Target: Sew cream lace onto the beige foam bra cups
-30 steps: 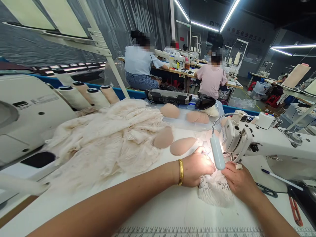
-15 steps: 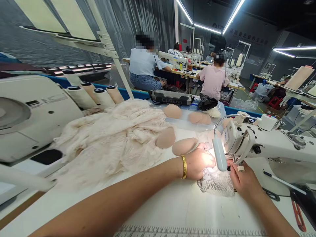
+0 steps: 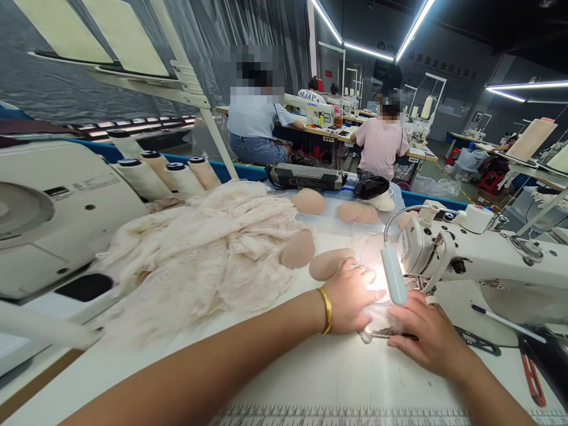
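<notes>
My left hand (image 3: 352, 296), with a gold bangle at the wrist, lies flat with fingers stretched on a small white lace piece (image 3: 377, 322) beside the needle of the white sewing machine (image 3: 465, 260). My right hand (image 3: 426, 334) presses flat on the same lace from the right, fingers out. Most of the lace is hidden under both hands. The machine's lamp (image 3: 393, 275) shines on my left fingers. Beige foam bra cups (image 3: 328, 263) lie just beyond my left hand.
A big heap of cream lace fabric (image 3: 199, 254) covers the table's left. Thread cones (image 3: 177, 174) and another machine (image 3: 57, 207) stand at far left. A clear tray (image 3: 332, 222) holds more cups. Red-handled snips (image 3: 530, 378) lie right. Other people sew at benches behind.
The bunched lace has been pushed in and flattened under the machine head. Both hands went from gripping it to lying flat on it, and far less lace shows.
</notes>
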`<state>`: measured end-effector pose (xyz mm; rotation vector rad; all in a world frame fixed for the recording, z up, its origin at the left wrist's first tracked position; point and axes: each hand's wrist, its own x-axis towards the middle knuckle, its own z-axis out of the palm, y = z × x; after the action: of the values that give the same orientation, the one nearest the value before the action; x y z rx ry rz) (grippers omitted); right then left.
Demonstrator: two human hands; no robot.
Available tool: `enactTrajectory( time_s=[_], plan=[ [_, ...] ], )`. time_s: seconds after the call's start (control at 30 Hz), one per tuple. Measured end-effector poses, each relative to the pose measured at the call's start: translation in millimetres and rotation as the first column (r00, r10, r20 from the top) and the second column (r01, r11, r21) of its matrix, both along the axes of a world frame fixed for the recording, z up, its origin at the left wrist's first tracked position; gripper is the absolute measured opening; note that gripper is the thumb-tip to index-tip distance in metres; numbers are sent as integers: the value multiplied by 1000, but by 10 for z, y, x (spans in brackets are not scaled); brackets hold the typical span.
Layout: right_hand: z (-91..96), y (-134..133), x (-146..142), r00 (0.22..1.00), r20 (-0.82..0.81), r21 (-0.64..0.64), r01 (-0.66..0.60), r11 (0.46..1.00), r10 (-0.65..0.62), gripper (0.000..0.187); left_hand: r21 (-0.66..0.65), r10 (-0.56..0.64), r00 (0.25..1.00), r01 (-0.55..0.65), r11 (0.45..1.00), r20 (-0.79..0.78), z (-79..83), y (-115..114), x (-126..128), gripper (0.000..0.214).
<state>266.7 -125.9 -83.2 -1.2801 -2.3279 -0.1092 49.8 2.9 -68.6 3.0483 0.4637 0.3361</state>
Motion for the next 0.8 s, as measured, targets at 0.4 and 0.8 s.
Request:
enactTrajectory(
  time_s=[0.4, 0.8],
  plan=[
    [44, 57, 258, 987, -7, 47, 160, 986, -160, 26, -101, -86, 995, 80, 992, -57, 11, -54, -52, 44],
    [166, 64, 285, 916, -372, -385, -6, 923, -150, 34, -34, -248, 963, 253, 967, 103, -93, 62, 29, 37]
  ],
)
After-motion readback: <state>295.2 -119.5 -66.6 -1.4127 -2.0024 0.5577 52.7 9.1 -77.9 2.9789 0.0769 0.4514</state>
